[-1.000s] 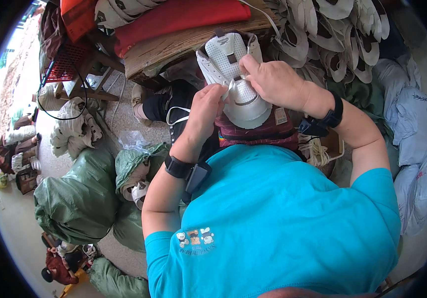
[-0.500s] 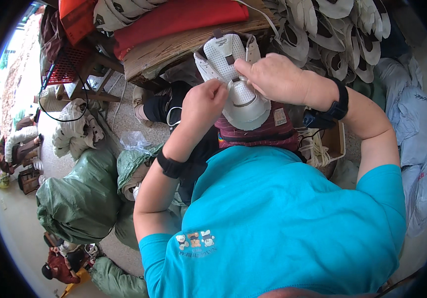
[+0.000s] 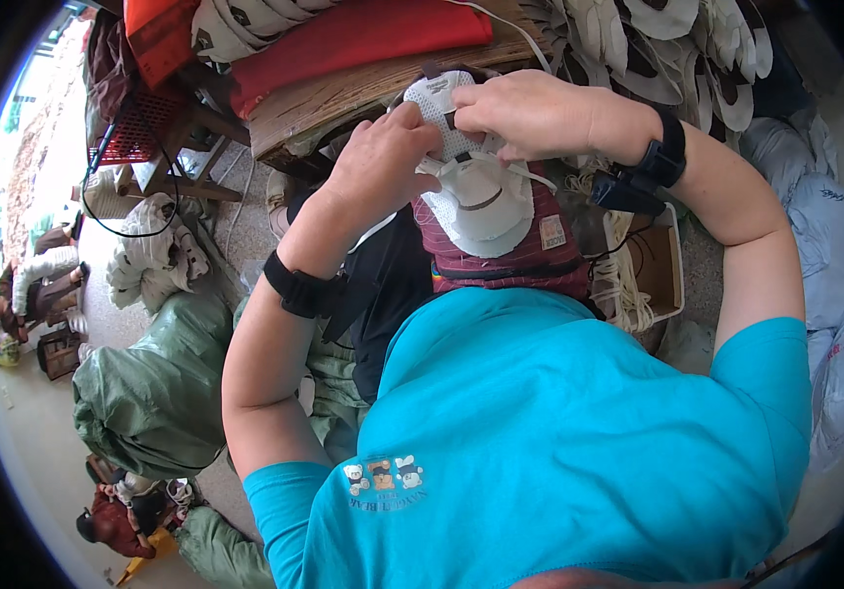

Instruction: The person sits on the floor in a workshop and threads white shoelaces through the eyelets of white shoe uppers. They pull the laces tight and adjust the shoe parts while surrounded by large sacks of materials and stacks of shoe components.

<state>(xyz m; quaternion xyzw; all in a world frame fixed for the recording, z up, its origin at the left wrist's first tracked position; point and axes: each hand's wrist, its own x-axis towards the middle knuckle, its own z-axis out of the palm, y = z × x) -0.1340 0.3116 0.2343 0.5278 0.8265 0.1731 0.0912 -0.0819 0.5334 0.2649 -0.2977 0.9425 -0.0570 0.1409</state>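
Note:
A white mesh shoe upper lies on my lap over a maroon striped cloth, its toe toward me and its tongue pointing away. My left hand grips the left side of its opening, fingers curled over the edge and thumb near the toe. From the right, my right hand closes on the opposite edge beside the tongue; its fingertips are partly hidden. A white lace end sticks out to the right below my right hand.
A wooden bench bearing red cloth stands ahead. Many shoe uppers hang at the far right. A box of cord sits right of my lap. Green sacks lie left; people work farther off.
Both hands have moved farther up the upper, the left one outward to the left and the right one up. A lace end now shows on the right side.

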